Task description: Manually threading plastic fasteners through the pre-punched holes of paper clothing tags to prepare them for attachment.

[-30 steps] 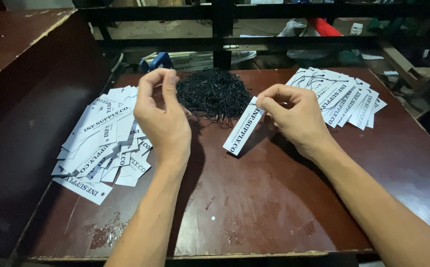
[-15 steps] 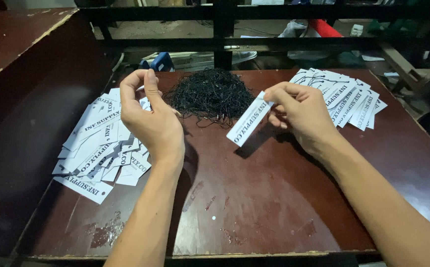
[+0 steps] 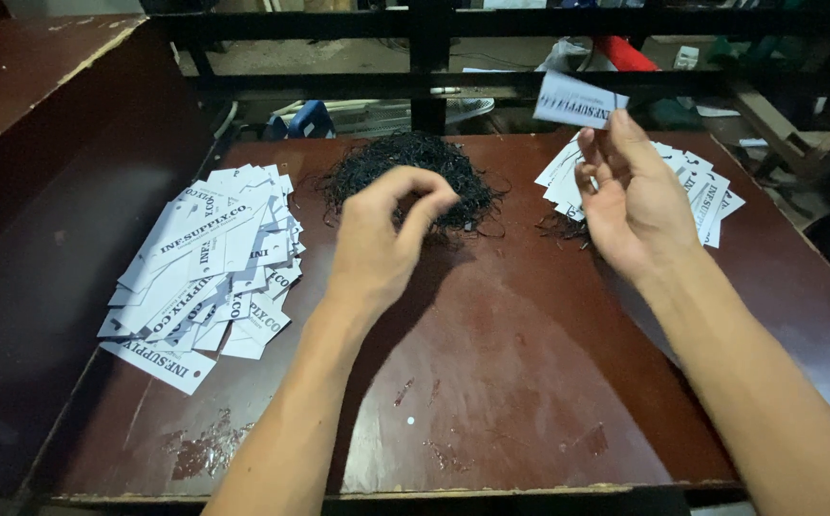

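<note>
While the right hand (image 3: 630,205) pinches 1 white rectangular paper tag (image 3: 579,100), the left hand's (image 3: 382,244) grip curls empty over the black string pile (image 3: 415,172).

The table (image 3: 530,382) is dark reddish brown with a dull sheen, flecked with paler scuffs and small white specks toward six o'clock. At nine o'clock the heap of paper tags (image 3: 207,268) is white with black block lettering. At twelve o'clock the tangle of strings (image 3: 410,172) is black throughout. At two o'clock a second pile of tags (image 3: 697,186) is white with black print, and the single tag (image 3: 577,100) in the right hand (image 3: 630,205) is white with black lettering. Beyond, at twelve o'clock, the frame (image 3: 429,57) is black, with a blue object (image 3: 305,119) at eleven and a red one (image 3: 625,53) at one.
</note>
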